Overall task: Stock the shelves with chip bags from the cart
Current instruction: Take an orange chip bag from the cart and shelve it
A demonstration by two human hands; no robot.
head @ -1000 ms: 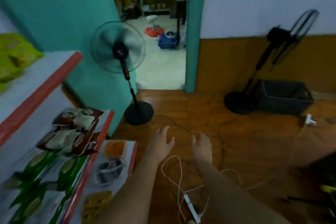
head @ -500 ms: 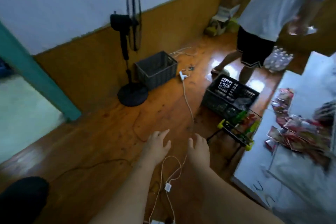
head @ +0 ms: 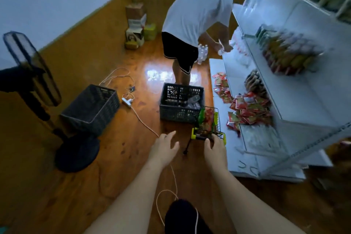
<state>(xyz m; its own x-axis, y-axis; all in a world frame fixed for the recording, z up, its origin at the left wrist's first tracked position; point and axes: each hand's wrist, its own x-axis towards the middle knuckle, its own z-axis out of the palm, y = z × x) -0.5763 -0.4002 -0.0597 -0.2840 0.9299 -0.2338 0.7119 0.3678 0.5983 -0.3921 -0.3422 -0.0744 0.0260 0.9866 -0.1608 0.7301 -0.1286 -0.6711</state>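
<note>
A small wire cart (head: 208, 125) with yellow-green corners stands on the wooden floor beside the white shelf unit (head: 296, 112). Red and green chip bags (head: 206, 118) stick up out of it. My right hand (head: 214, 147) is at the cart's near edge, fingers spread and overlapping the rim; contact is unclear. My left hand (head: 164, 147) hovers open to the left of the cart, holding nothing. Red snack packets (head: 247, 108) lie piled on the lower shelf, and more bags (head: 284, 51) stand in a row on the shelf above.
A black crate (head: 181, 101) sits just behind the cart, and another crate (head: 91, 107) stands to the left by a standing fan (head: 32, 74). White cables (head: 144, 121) trail across the floor. A person in a white shirt (head: 197, 15) bends at the shelf's far end. Boxes (head: 135, 24) are stacked by the wall.
My view has swung right from the doorway and fan to the shelf unit. The cart has come close in front of me, and my right hand now reaches its near edge.
</note>
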